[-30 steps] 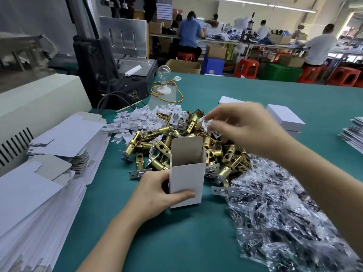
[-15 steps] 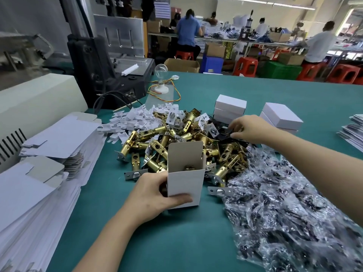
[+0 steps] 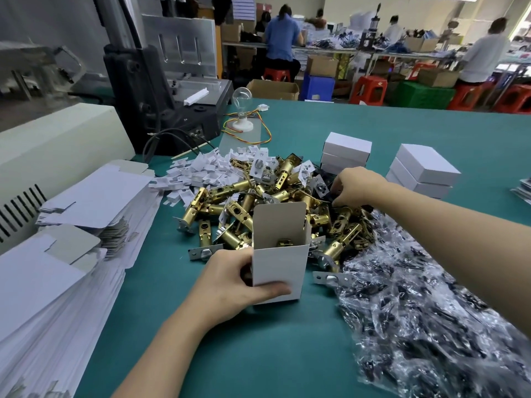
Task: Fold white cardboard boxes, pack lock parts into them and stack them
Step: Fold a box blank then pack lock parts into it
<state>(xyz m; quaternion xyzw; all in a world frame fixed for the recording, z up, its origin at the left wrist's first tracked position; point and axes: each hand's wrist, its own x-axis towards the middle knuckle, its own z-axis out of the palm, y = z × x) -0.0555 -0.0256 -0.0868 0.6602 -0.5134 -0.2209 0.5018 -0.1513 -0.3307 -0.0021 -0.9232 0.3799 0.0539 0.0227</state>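
My left hand [image 3: 230, 285] grips an upright white cardboard box [image 3: 280, 262] with its top flap open; a brass part shows inside it. Behind the box lies a pile of brass lock latches [image 3: 258, 202]. My right hand [image 3: 355, 185] reaches into the far right side of that pile, fingers curled down among dark parts; what they hold is hidden. Two stacks of closed white boxes [image 3: 346, 152] [image 3: 422, 170] stand beyond the pile. Small white card inserts [image 3: 207, 170] are heaped at the pile's far left.
Flat unfolded box blanks [image 3: 57, 254] are stacked along the left edge. Clear plastic bags of dark small parts [image 3: 431, 311] cover the right front. A grey machine [image 3: 161, 90] and a bulb with wires [image 3: 242, 110] stand at the back left. Workers sit at benches behind the green table [image 3: 431, 130].
My right hand moved from above the pile's centre, away and down to the pile's far right side by the closed boxes. The left hand stays on the open box.
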